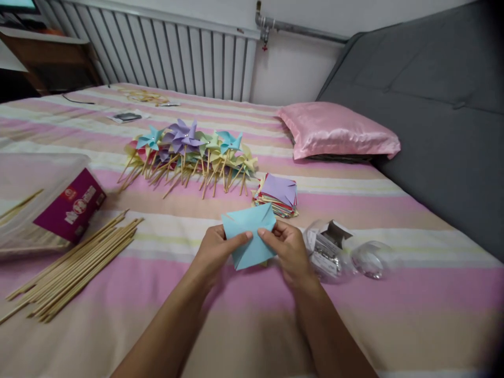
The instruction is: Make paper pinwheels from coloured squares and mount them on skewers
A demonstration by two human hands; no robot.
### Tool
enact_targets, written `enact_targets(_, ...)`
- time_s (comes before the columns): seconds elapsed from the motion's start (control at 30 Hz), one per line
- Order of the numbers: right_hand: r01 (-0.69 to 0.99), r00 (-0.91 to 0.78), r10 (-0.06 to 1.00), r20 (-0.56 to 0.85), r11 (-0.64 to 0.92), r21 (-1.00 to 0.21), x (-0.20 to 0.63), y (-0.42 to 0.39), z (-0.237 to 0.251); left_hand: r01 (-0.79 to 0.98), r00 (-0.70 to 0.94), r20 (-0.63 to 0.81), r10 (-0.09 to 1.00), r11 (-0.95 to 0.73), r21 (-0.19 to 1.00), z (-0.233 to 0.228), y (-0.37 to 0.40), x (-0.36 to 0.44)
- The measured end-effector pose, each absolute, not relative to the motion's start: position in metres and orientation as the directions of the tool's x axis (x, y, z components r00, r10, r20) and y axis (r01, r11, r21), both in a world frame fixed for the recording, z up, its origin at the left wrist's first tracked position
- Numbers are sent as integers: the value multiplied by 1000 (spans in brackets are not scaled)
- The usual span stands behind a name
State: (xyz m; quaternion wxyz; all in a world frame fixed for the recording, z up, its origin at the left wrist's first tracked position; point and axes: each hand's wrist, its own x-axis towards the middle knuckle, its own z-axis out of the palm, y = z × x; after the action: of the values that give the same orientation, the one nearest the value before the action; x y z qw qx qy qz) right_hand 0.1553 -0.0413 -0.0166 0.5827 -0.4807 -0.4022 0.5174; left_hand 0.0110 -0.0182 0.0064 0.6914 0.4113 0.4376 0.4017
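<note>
A light blue paper square [252, 251] with slits cut in from its corners is held up above the bed. My left hand [220, 247] pinches its left side, thumb lying on the front face. On the opposite side my right hand [289, 247] grips it the same way, and the fingers of both hands are mostly hidden behind the paper. Just beyond it lies a stack of cut paper squares [279, 190] in several colours, a purple one on top. Finished paper pinwheels [185, 137] on wooden sticks lie in a heap farther back.
Loose wooden sticks [88, 257] lie at left beside a clear plastic box [43, 163] with a purple label. To the right are a clear container of small metal parts [326, 252] and a clear round lid [370, 260]. A pink pillow [338, 128] rests near the grey headboard [425, 94].
</note>
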Motion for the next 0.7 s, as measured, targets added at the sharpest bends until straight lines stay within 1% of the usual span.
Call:
enact_targets(0.2,-249,137,990,-33,3,-968,155,-42,-15,-203,308,-264,914,335,920,5,-18,11)
enact_targets(0.47,-234,121,992,-37,-7,-972,155,-41,-17,-201,312,-246,917,317,927,5,-17,9)
enact_targets(0.7,-263,113,993,-24,7,-965,154,-42,-18,-184,279,-246,928,303,935,2,-16,10)
